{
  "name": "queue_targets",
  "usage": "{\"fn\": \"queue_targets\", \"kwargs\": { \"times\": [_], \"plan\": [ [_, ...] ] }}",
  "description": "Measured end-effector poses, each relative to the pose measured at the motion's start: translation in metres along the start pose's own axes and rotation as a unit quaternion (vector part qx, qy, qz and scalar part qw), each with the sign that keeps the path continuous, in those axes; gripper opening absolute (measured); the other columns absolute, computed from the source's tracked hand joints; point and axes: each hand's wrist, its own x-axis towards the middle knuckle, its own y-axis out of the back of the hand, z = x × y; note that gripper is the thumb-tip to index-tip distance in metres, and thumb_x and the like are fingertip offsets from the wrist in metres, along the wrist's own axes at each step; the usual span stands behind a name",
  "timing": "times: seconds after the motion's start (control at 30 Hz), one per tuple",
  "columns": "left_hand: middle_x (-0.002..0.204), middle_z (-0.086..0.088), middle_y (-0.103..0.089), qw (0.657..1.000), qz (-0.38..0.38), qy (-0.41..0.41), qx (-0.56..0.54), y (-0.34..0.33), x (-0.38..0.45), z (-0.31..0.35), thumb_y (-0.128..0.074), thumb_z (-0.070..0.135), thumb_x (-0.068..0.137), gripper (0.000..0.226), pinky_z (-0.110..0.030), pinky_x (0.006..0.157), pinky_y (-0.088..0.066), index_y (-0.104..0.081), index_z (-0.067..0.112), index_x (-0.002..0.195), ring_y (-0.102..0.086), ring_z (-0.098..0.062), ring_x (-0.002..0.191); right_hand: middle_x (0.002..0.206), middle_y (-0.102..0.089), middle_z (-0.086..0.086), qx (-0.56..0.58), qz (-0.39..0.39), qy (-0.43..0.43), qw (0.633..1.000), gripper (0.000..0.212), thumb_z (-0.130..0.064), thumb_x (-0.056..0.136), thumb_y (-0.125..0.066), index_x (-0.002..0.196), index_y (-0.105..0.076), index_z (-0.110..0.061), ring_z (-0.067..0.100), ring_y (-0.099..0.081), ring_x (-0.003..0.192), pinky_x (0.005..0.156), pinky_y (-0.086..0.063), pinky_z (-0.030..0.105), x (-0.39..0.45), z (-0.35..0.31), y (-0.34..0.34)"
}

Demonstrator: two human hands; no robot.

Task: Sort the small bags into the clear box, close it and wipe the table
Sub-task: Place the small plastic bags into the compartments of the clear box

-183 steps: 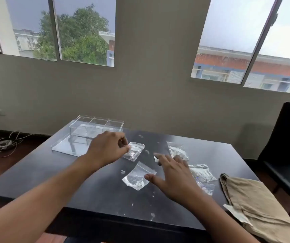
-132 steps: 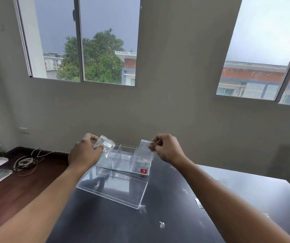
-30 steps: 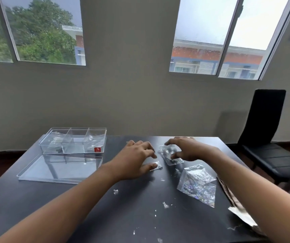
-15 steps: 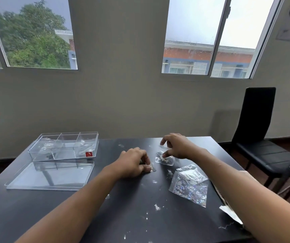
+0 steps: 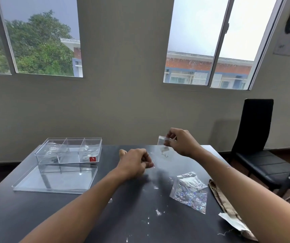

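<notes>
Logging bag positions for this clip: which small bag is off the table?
The small clear bag pinched in the right hand, lifted above the table; the glitter-filled bag lies flat.

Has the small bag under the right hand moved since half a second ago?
Yes. The right hand has lifted the small bag off the table.
</notes>
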Motion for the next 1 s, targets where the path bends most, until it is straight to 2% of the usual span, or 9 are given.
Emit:
{"fn": "queue_targets", "kwargs": {
  "times": [0.1, 0.23, 0.33, 0.47, 0.6, 0.7, 0.8, 0.93, 1.0],
  "plan": [
    [0.079, 0.017, -0.073, 0.996, 0.068, -0.001, -0.058, 0.008, 0.002, -0.001, -0.078, 0.041, 0.085, 0.018, -0.036, 0.092, -0.029, -0.064, 0.03, 0.082, -0.066, 0.002, 0.086, 0.074, -0.067, -0.002, 0.023, 0.006, 0.012, 1.0, 0.015, -0.017, 0.084, -0.082, 0.086, -0.067, -0.012, 0.008, -0.054, 0.061, 0.054, -0.041, 0.015, 0.005, -0.014, 0.009],
    [0.074, 0.019, -0.068, 0.985, 0.115, -0.011, -0.124, 0.02, 0.004, -0.013, -0.078, 0.036, 0.085, 0.016, -0.039, 0.09, -0.048, -0.064, 0.032, 0.09, -0.058, 0.008, 0.065, 0.073, -0.066, -0.005, 0.043, 0.016, 0.027, 0.999, 0.02, -0.016, 0.08, -0.085, 0.087, -0.066, -0.012, 0.006, -0.054, 0.06, 0.052, -0.04, 0.013, 0.012, -0.034, 0.01],
    [0.08, 0.016, -0.068, 0.979, 0.139, -0.02, -0.147, 0.034, -0.002, -0.026, -0.075, 0.032, 0.089, 0.016, -0.036, 0.082, -0.056, -0.07, 0.03, 0.104, -0.058, 0.004, 0.063, 0.073, -0.069, -0.005, 0.049, 0.005, 0.042, 0.998, 0.025, -0.015, 0.077, -0.086, 0.084, -0.062, -0.016, 0.012, -0.061, 0.06, 0.055, -0.045, 0.016, 0.014, -0.05, 0.002],
    [0.081, 0.01, -0.072, 0.968, 0.204, -0.022, -0.142, 0.066, -0.014, -0.051, -0.076, 0.026, 0.09, 0.005, -0.024, 0.068, -0.052, -0.077, 0.026, 0.096, -0.061, -0.008, 0.066, 0.08, -0.074, 0.002, 0.098, -0.002, 0.088, 0.991, 0.028, -0.007, 0.077, -0.084, 0.086, -0.059, -0.015, 0.013, -0.07, 0.053, 0.051, -0.047, 0.017, 0.016, -0.079, -0.009],
    [0.075, 0.004, -0.072, 0.953, 0.282, 0.021, -0.105, 0.105, -0.021, -0.092, -0.078, 0.031, 0.088, 0.007, -0.029, 0.068, -0.054, -0.076, 0.025, 0.086, -0.063, -0.013, 0.066, 0.086, -0.07, -0.001, 0.134, 0.009, 0.115, 0.984, 0.034, -0.011, 0.071, -0.089, 0.089, -0.063, -0.022, 0.013, -0.063, 0.052, 0.057, -0.05, 0.023, 0.026, -0.108, -0.026],
    [0.072, 0.005, -0.072, 0.94, 0.327, 0.055, -0.081, 0.135, -0.026, -0.124, -0.079, 0.035, 0.087, 0.015, -0.029, 0.068, -0.056, -0.076, 0.021, 0.088, -0.066, -0.014, 0.065, 0.082, -0.065, -0.006, 0.138, 0.0, 0.124, 0.983, 0.035, -0.013, 0.069, -0.09, 0.095, -0.069, -0.024, 0.002, -0.052, 0.05, 0.057, -0.047, 0.016, 0.035, -0.127, -0.041],
    [0.076, 0.008, -0.075, 0.926, 0.359, 0.097, -0.067, 0.16, -0.036, -0.16, -0.083, 0.04, 0.083, 0.02, -0.029, 0.072, -0.058, -0.077, 0.022, 0.088, -0.071, -0.013, 0.07, 0.08, -0.063, -0.008, 0.148, -0.011, 0.129, 0.98, 0.036, -0.012, 0.069, -0.09, 0.098, -0.072, -0.022, 0.0, -0.053, 0.049, 0.056, -0.046, 0.011, 0.044, -0.146, -0.057],
    [0.071, 0.012, -0.072, 0.913, 0.376, 0.155, -0.025, 0.17, -0.048, -0.193, -0.084, 0.042, 0.08, 0.02, -0.039, 0.079, -0.06, -0.075, 0.025, 0.084, -0.069, -0.012, 0.069, 0.088, -0.067, 0.002, 0.199, -0.018, 0.14, 0.97, 0.04, -0.015, 0.067, -0.094, 0.099, -0.071, -0.023, 0.017, -0.069, 0.058, 0.062, -0.059, 0.03, 0.056, -0.172, -0.08],
    [0.065, 0.016, -0.066, 0.911, 0.376, 0.171, -0.004, 0.168, -0.053, -0.2, -0.082, 0.042, 0.081, 0.017, -0.045, 0.084, -0.058, -0.075, 0.027, 0.084, -0.071, -0.017, 0.073, 0.092, -0.066, 0.009, 0.237, -0.03, 0.142, 0.961, 0.043, -0.012, 0.068, -0.095, 0.102, -0.07, -0.018, 0.024, -0.074, 0.058, 0.057, -0.059, 0.03, 0.062, -0.185, -0.093]
  ]
}}
